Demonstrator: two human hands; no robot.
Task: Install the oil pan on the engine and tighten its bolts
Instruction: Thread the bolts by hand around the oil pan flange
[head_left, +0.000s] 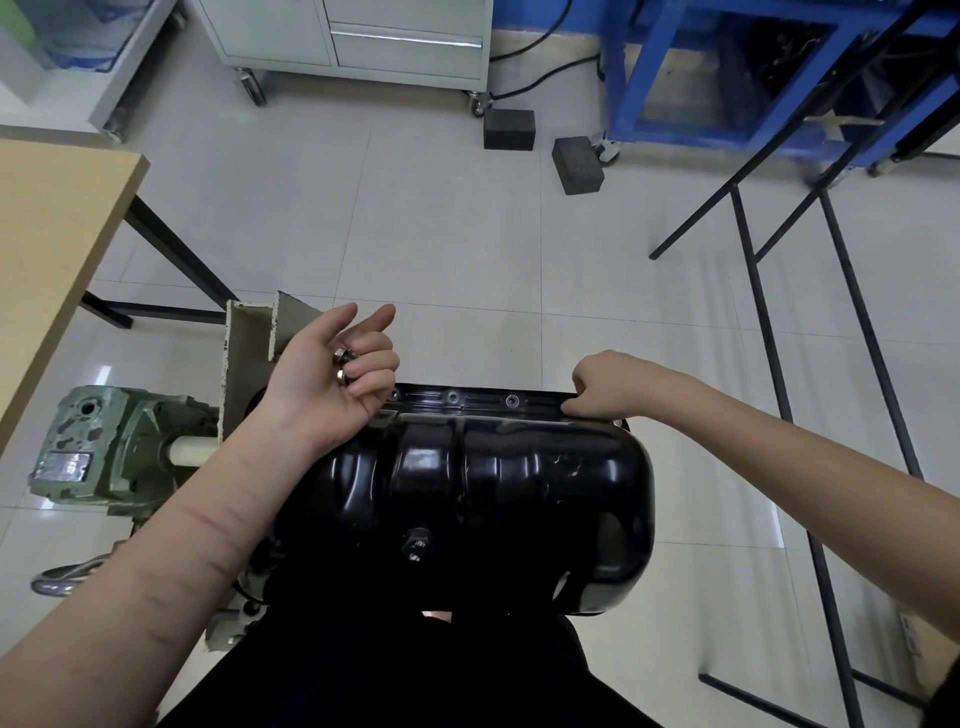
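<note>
Oil pan (483, 499) seated on the engine, directly below the camera.
Right hand (605, 387) pinches at the pan's far flange (483, 399), right corner; whatever it pinches is hidden. Left hand (337, 366) palm-up above the flange's left end, fingers curled around loose bolts (343, 364). Green gearbox (111, 447) at left.

Pale tiled floor (452, 228) under everything.
Resting on it, taking the green gearbox stand (104, 447) as landmark: wooden table (47, 249) on black legs just behind; two dark blocks (540, 145) far beyond to the right, beside wheeled grey cabinet (363, 41) and blue frame (727, 104); black metal rack (810, 364) well off right.
</note>
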